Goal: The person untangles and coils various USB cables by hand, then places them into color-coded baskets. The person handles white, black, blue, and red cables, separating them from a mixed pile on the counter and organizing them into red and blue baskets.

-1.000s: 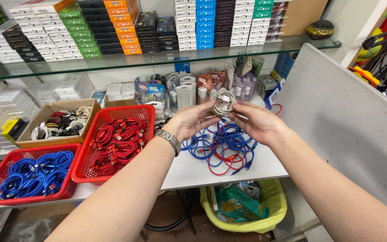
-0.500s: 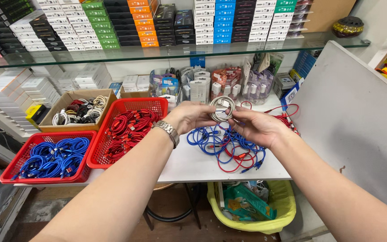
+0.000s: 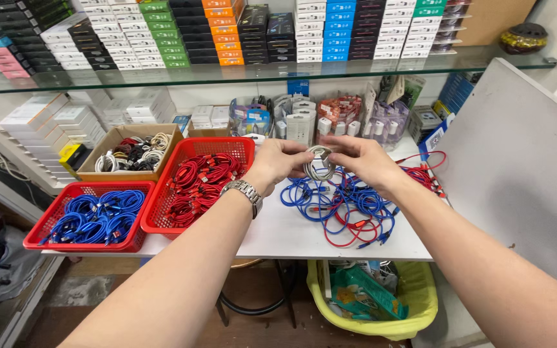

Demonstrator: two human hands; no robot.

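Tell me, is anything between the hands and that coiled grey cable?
Nothing visible: the left hand and right hand both pinch the grey cable coil directly, held above the loose blue and red cables.

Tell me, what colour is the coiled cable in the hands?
The coiled cable is pale grey-white, seen in the head view, held between the left hand and right hand.

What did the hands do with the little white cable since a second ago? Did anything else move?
The left hand and right hand kept hold of the coiled white cable the whole time, only shifting their fingers a little; their grip was never let go. The view swung, nothing more. The loose blue and red cables on the white table and both red baskets stayed put.
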